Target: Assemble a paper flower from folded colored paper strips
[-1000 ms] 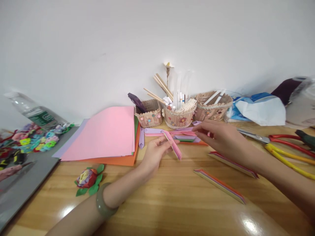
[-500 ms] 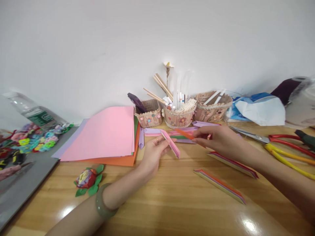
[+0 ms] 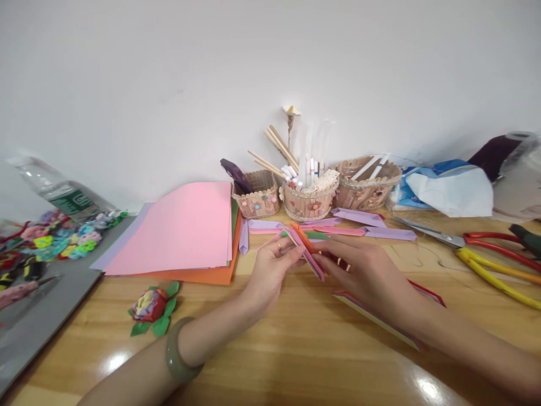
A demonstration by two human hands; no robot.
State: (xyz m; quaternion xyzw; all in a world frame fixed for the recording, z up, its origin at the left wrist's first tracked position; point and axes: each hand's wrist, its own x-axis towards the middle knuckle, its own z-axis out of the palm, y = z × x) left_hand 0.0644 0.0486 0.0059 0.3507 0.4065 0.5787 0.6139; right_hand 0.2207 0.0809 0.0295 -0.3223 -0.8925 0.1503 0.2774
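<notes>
Your left hand [image 3: 270,265] pinches the pink folded strip [image 3: 318,269] toward its far end, thumb on top, fingers under. The strip's long axis runs diagonally, far-left to near-right, just above the table [image 3: 296,338]. Your right hand [image 3: 366,270] comes in from the right, palm down, fingertips clamped on the orange strip [image 3: 301,235], which lies along the pink one and touches it. Both hands meet at the strips, neither nearer. Loose lilac strips [image 3: 359,216] lie just behind.
</notes>
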